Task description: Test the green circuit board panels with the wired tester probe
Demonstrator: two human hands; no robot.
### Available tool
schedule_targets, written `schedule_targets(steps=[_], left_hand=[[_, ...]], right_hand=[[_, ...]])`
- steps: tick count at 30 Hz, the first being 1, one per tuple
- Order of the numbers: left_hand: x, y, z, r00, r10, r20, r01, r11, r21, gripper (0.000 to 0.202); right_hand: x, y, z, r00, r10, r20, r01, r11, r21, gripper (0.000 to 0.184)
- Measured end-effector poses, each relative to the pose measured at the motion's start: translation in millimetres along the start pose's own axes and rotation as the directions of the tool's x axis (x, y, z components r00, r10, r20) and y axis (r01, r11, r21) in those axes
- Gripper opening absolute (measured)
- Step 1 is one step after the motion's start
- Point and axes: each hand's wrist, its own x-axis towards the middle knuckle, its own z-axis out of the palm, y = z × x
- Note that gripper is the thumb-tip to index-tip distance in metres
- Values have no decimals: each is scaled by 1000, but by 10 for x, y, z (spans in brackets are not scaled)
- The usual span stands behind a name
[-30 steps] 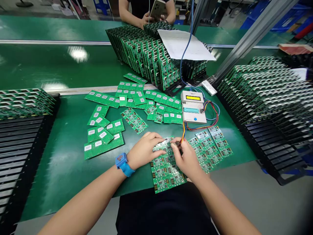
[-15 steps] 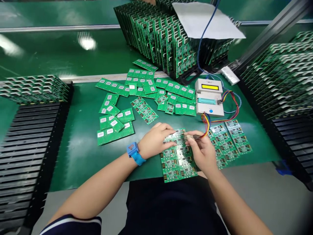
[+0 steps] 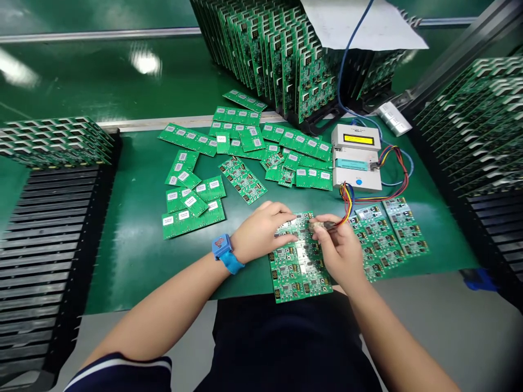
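A green circuit board panel point(image 3: 288, 275) with small black displays lies at the table's front edge. At its upper left, my left hand point(image 3: 261, 231) holds it, thumb and index finger resting over the board; the other fingers are partly hidden. My right hand point(image 3: 341, 247) pinches a wired connector point(image 3: 322, 225), its tip against the panel's upper right part. Coloured wires point(image 3: 347, 201) run from this connector to a white programmer point(image 3: 356, 158) with a lit yellow screen. Whether the tip's pins touch the contacts is too small to tell.
Several label-backed boards point(image 3: 192, 218) lie scattered beyond my hands. More panels point(image 3: 378, 239) lie to the right. Racks of upright boards stand at the back point(image 3: 281, 65), left point(image 3: 57, 141) and right point(image 3: 482, 125). A white paper point(image 3: 363, 27) covers part of the back rack.
The camera view has shifted slightly, so the back rack and programmer appear higher and farther right. Both hands keep their places on the panel, with the connector still against it.
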Motion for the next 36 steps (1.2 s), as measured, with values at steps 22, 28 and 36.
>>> schedule_targets(steps=[22, 28, 36], left_hand=[[1454, -31, 115, 947, 244, 210, -291, 927, 236, 38], [1557, 45, 121, 924, 239, 297, -358, 813, 460, 35], [1542, 86, 92, 929, 225, 293, -340, 832, 438, 40]], right_hand=[[12, 3, 26, 947, -315, 54, 319, 921, -225, 15], [14, -2, 24, 953, -298, 54, 303, 936, -182, 15], [8, -12, 36, 952, -304, 35, 305, 933, -192, 16]])
